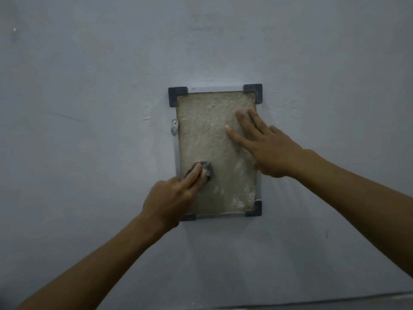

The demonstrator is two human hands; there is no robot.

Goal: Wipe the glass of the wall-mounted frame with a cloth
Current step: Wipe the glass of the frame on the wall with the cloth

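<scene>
A small upright frame (216, 88) with a thin metal rim and dark corner caps hangs on the wall. Its glass (210, 130) looks cloudy and beige, with pale smears near the lower right corner. My left hand (169, 198) presses a small crumpled grey cloth (207, 170) against the lower left of the glass with its fingertips. My right hand (266, 144) lies flat on the right half of the glass, fingers spread and pointing up-left, holding nothing. The left hand hides the frame's lower left corner.
A bare bluish-grey wall (89, 86) surrounds the frame. A small metal bracket with a screw (174, 126) sits on the frame's left edge. A pale ledge (335, 300) runs along the bottom right of the view.
</scene>
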